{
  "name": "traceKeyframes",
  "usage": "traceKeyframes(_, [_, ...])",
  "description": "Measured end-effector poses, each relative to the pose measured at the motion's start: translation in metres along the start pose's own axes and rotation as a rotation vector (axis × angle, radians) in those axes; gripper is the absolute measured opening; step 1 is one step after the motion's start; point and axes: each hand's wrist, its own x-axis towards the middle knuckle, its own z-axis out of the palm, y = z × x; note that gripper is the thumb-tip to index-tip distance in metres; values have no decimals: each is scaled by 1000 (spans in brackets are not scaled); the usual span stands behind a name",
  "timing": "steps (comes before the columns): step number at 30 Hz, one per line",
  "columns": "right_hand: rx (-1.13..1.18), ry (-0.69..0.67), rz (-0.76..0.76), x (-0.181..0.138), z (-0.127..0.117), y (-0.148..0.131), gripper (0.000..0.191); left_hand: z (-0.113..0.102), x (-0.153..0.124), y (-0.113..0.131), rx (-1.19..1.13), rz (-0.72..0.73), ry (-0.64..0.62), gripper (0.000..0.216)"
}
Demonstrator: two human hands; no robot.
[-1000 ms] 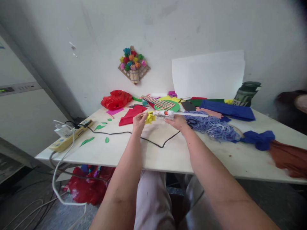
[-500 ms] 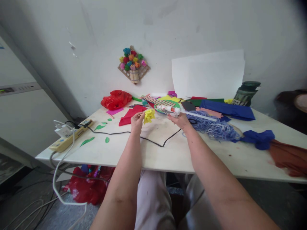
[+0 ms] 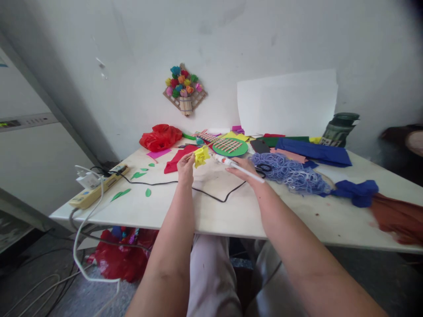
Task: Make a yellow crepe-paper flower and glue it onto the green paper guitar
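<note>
My left hand (image 3: 185, 165) pinches a small yellow crepe-paper flower (image 3: 201, 156) on a thin stick, held up above the white table (image 3: 211, 207). My right hand (image 3: 246, 169) lies low over the table with its fingers round a white glue gun (image 3: 231, 163); the gun's nozzle points left toward the flower, and a white glue stick juts out behind it. A black cord (image 3: 211, 193) runs across the table under both hands.
A green disc with woven strips (image 3: 229, 146), red paper (image 3: 180, 158), a red bag (image 3: 160, 137), blue paper (image 3: 313, 152), a pile of blue shreds (image 3: 291, 174) and scissors (image 3: 262, 167) crowd the table's back. A power strip (image 3: 95, 187) sits on the left edge. Green paper leaves (image 3: 132, 185) lie nearby.
My right hand has lowered the glue gun toward the table and tilted it. My left hand has lifted the yellow flower slightly up and away from the nozzle.
</note>
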Motion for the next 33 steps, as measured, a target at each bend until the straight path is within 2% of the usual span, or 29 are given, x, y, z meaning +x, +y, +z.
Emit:
traceKeyframes(7, [-121,-121,-243,4,22,-4,48,5,-4,1,29,-32,-98,39])
traceKeyframes(14, [-219,-168,-275,6,32,-7,40,-2,2,-2,4,6,-52,42])
traceKeyframes(19, [-254,-144,-305,4,33,-14,42,-2,1,-4,-42,-87,-96,43])
traceKeyframes(22, [-292,-40,-360,0,25,-19,33,0,-1,-3,-3,-126,-136,43])
traceKeyframes(24, [-281,107,-367,-2,17,-21,27,1,-3,-2,38,-146,-154,44])
traceKeyframes(28, [-211,377,-409,-3,-1,-24,31,6,-9,3,119,-199,-238,47])
traceKeyframes(30, [-203,409,-426,-1,-6,-22,33,8,-12,4,153,-214,-303,46])
traceKeyframes(33, [-181,327,-435,3,-8,-15,32,9,-14,4,193,-222,-401,43])
